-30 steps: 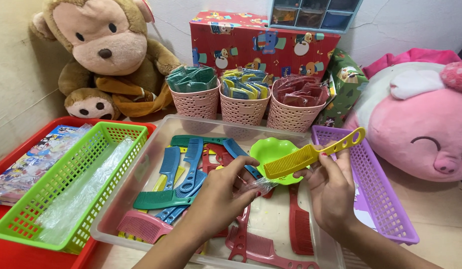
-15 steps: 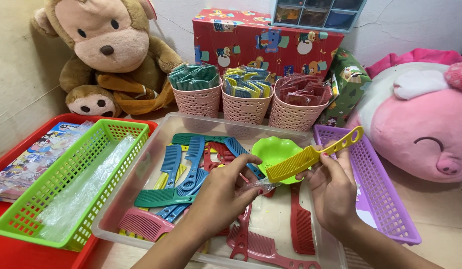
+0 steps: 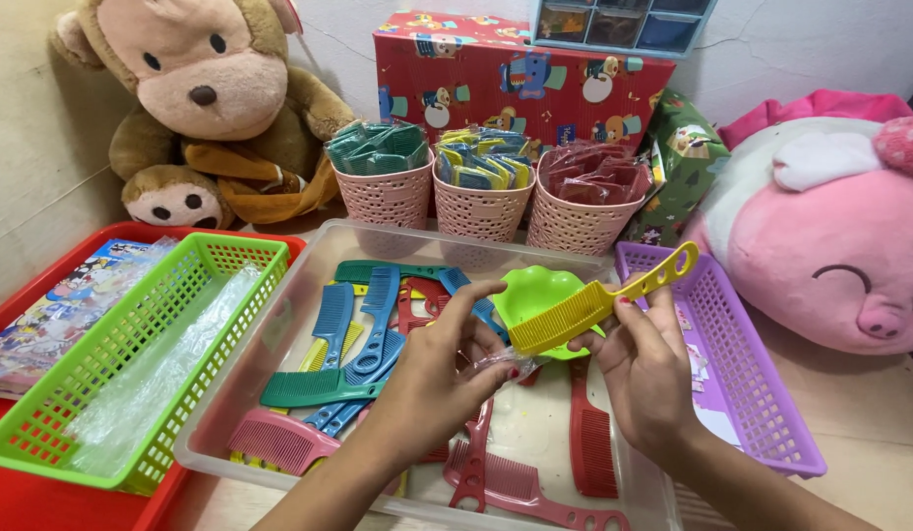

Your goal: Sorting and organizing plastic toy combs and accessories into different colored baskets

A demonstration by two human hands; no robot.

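Soft toys and a red patterned box (image 3: pixel 520 69) line the wall behind a clear plastic bin (image 3: pixel 279 324) that sits on the pale table (image 3: pixel 860 413). Over the middle of that bin, the right hand (image 3: pixel 648 369) has its grip clenched on a yellow comb (image 3: pixel 594 305), thumb and fingers pinching it just above the teeth, handle tilted up toward the purple basket (image 3: pixel 761 393) right of the bin. The left hand (image 3: pixel 432 379) pinches a bit of clear plastic wrap (image 3: pixel 491 362) just under the comb's toothed end. Inside the bin lie blue, green, red and pink combs and a green dish (image 3: pixel 530 290). Left of the bin stands a green basket (image 3: pixel 132 364) on a red tray (image 3: pixel 24 492). Behind the bin stand three pink woven cups (image 3: pixel 476 202) of packets.
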